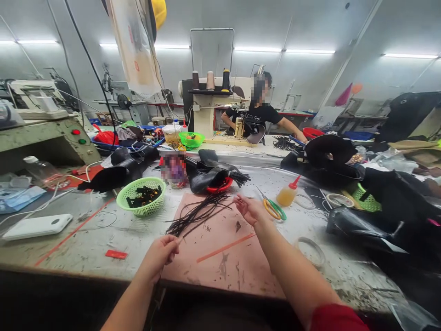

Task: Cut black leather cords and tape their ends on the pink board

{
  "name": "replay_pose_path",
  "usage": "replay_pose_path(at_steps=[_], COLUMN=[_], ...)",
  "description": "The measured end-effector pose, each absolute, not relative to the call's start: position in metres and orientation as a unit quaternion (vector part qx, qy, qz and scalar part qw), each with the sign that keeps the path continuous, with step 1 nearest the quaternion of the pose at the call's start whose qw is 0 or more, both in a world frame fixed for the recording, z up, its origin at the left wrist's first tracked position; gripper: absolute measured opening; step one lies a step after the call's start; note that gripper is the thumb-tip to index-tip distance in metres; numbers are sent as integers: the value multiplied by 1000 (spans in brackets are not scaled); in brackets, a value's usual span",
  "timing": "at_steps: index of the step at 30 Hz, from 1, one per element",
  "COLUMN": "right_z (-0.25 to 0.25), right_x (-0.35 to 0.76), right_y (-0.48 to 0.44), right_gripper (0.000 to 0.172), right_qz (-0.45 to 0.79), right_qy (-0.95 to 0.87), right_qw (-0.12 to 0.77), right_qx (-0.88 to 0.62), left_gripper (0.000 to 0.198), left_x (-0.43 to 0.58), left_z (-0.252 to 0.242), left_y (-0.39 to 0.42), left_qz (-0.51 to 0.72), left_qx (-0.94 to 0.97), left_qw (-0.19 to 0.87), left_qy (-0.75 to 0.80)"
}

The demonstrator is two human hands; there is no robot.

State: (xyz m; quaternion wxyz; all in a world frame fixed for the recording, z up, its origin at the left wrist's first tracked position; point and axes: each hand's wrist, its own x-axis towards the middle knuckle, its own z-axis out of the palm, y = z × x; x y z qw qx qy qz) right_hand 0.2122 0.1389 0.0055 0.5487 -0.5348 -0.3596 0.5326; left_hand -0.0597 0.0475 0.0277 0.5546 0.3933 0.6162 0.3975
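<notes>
A loose bundle of thin black strips (198, 211) lies across a stained pink mat (220, 271) in front of me. My left hand (160, 257) is at the mat's left edge, just below the near ends of the strips. Its thumb and forefinger are pinched together; what they hold, if anything, is too small to make out. My right hand (251, 210) hovers by the far right ends of the strips, fingers loosely curved and apart, with nothing visible in it. Scissors (273, 207) with orange and green handles lie just right of that hand.
A glue bottle (287, 193), a tape roll (310, 252) and black leather pieces (365, 225) lie to the right. A green basket (142, 195) of small black parts stands left, near a white power bank (37, 226). Across the table, a co-worker (262, 115) sits behind a sewing machine (206, 110).
</notes>
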Motion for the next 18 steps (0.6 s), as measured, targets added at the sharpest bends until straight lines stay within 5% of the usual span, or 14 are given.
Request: replay_pose_path(at_steps=[5, 13, 18], right_z=[1, -22, -22], right_x=[235, 316, 314], right_y=[146, 119, 109], right_gripper=[39, 34, 67], right_qz=[387, 255, 215], right_qy=[-419, -450, -481], right_qw=[457, 215, 177], right_qx=[-682, -829, -831], left_gripper=[23, 19, 21], left_x=[-72, -77, -76], left_z=[19, 13, 14], left_y=[62, 58, 54], left_qz=[427, 454, 475], left_qx=[376, 332, 296], left_qw=[511, 539, 581], left_qy=[644, 627, 591])
